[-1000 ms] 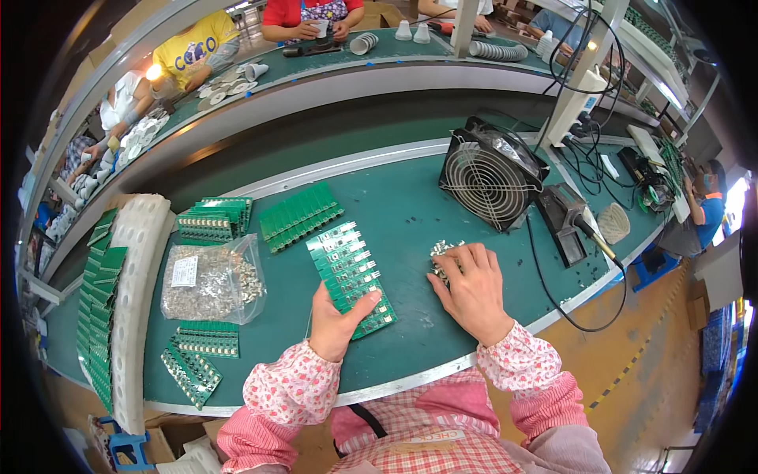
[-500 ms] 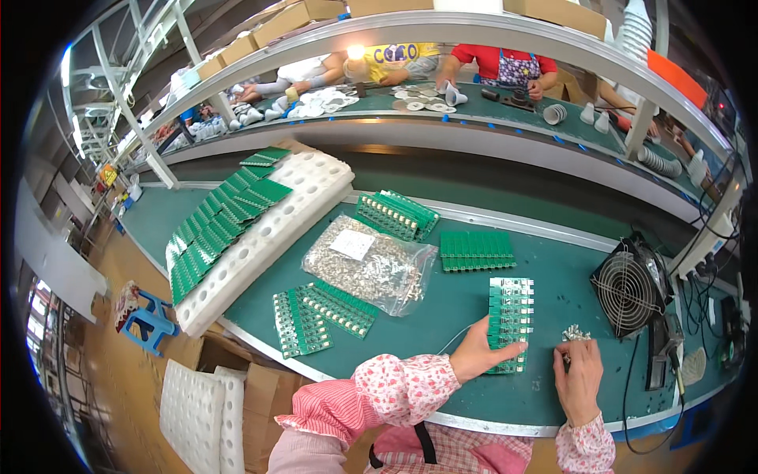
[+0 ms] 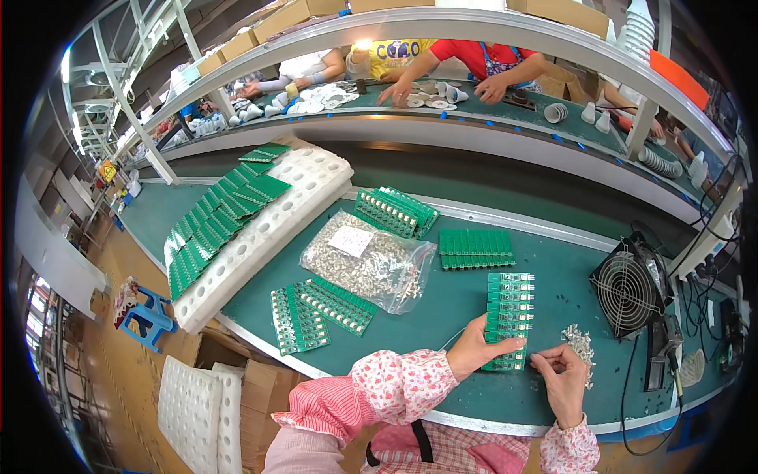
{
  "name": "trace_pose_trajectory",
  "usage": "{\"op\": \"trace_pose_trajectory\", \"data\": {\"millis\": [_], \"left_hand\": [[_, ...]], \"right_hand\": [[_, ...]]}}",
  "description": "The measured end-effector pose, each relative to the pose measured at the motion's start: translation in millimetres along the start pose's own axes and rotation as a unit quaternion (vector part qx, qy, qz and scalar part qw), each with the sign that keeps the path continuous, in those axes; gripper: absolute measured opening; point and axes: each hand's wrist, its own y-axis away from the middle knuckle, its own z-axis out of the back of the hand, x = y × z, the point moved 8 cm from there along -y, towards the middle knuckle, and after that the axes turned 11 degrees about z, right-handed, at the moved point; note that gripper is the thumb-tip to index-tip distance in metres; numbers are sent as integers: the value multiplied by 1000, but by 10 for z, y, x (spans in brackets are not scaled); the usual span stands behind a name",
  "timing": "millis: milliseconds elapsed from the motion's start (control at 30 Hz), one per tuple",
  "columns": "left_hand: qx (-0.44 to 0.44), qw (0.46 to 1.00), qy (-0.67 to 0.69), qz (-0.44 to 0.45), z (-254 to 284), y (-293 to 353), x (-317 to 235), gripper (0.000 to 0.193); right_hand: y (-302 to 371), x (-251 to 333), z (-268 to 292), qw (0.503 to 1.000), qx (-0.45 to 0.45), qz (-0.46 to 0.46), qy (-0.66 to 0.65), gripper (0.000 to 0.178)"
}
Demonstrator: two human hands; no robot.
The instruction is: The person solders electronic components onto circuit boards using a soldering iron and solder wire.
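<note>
My left hand grips a green circuit board panel by its lower left side, thumb across the front. White components stand in a column on the panel, and pins stick out along its right edge. My right hand is pinched at the panel's lower right edge; what lies between its fingertips is too small to make out. Beside that hand, a loose heap of small white connectors lies on the green bench. Above the held panel, stacked green boards rest flat.
A clear bag of small parts lies mid-bench, with board panels nearby. White foam carries many boards at left. A black fan and a corded tool holder stand right. Across the rail, co-workers' hands handle white parts.
My right hand has moved left from the connector heap to the panel's lower right edge, uncovering more of the heap. The left hand still holds the panel. A co-worker's arms have reached out.
</note>
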Motion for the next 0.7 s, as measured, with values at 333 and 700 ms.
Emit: {"op": "trace_pose_trajectory", "data": {"millis": [333, 700], "left_hand": [[-49, 998, -37, -10, 8, 66, -160, 28], [-47, 993, -102, -33, -56, 46, -91, 26]], "right_hand": [[-64, 13, -78, 996, -9, -34, -77, 8], [0, -155, -405, 907, 22, -144, -394, 16]]}}
